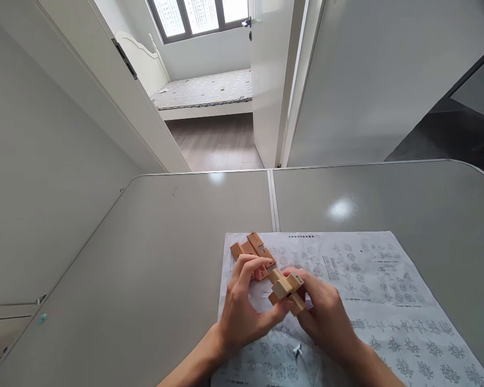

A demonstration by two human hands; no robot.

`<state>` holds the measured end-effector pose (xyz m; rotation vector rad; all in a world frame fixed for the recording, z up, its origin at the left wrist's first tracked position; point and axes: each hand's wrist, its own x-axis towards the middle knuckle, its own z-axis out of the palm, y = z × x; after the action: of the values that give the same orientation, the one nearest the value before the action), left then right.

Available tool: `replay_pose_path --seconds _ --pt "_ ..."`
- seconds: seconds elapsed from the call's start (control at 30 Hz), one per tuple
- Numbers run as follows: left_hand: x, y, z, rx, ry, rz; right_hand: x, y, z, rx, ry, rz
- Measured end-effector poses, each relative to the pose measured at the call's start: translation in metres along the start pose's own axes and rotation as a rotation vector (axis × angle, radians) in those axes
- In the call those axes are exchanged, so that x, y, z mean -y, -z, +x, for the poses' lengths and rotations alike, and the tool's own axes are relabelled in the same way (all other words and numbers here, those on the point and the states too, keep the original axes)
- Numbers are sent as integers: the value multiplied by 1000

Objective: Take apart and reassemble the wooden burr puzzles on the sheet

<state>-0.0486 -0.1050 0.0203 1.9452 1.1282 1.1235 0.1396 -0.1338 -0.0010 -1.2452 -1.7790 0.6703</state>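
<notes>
On the grey surface [185,258] lies the printed sheet [371,301]. Reddish blocks [255,252] rest on its far left part. Just nearer, above the sheet, is the lighter block cluster [287,287]; the right hand [326,309] grips it, and the left hand's [244,303] thumb and fingers are curved partly open around it.

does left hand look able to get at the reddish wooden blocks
Likely yes: the left hand has fingers right by the reddish wooden blocks, nothing visibly between, though its thumb is at the pale wooden assembly.
</notes>
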Motion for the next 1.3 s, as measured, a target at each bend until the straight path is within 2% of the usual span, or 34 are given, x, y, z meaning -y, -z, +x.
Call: replay_pose_path --seconds 0.3,0.53,0.7,0.8,0.97,1.07,1.2,1.3 --pt "6 -1 -6 69 26 -95 4 2 3 -12 27 -6" --pt "-2 1 1 60 210 -98 7 3 4 70 -135 121" --pt "-5 6 10 82 423 -398 12 6 5 63 -157 241" --pt "-6 7 12 132 476 -547 12 7 5 44 -124 273" --pt "-5 7 11 216 556 -659 12 9 3 19 -49 250" --pt "-1 6 10 229 622 -748 12 10 3 0 -19 276" --pt "7 3 10 211 681 -928 12 9 2 -29 -143 371" --pt "10 1 10 217 687 -1004 11 7 3 14 -254 448"
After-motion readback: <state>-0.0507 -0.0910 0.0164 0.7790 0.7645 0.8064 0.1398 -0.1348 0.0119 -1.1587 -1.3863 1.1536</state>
